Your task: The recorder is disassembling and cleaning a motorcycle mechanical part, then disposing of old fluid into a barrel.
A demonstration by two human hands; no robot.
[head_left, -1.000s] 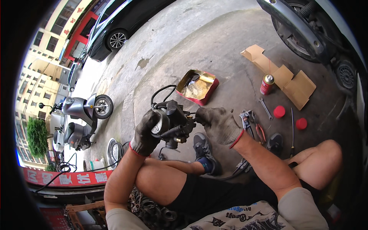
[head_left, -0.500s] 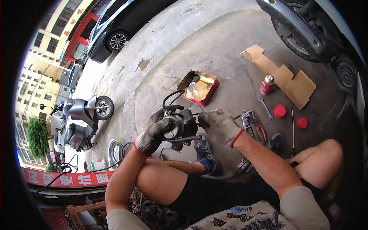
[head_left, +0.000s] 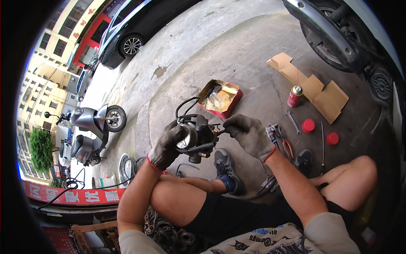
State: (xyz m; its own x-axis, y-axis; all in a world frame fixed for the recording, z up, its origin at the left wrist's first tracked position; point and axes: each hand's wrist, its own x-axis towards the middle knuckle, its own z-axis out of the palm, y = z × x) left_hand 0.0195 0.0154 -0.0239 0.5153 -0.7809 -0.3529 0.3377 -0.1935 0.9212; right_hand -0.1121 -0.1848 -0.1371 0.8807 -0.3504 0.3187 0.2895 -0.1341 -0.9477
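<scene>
while left fingers (head_left: 176, 136) clasp the carburetor (head_left: 203, 134), right fingers (head_left: 235, 121) sit beside it.

The carburetor-like part (head_left: 202, 134) is a compact thing of dark and grey metal, with a round silver mouth (head_left: 184, 136) which faces toward the lower left and a small brass-coloured fitting (head_left: 204, 155) at its lower side. It is held in the air, slightly tilted, by the gloved left hand (head_left: 166, 147), and one black hose (head_left: 181, 104) rises from its upper side in a curved loop. On its right side, a thin dark piece (head_left: 220, 132) reaches to the fingertips of the gloved right hand (head_left: 250, 136), but its exact kind is too small to tell.
</scene>
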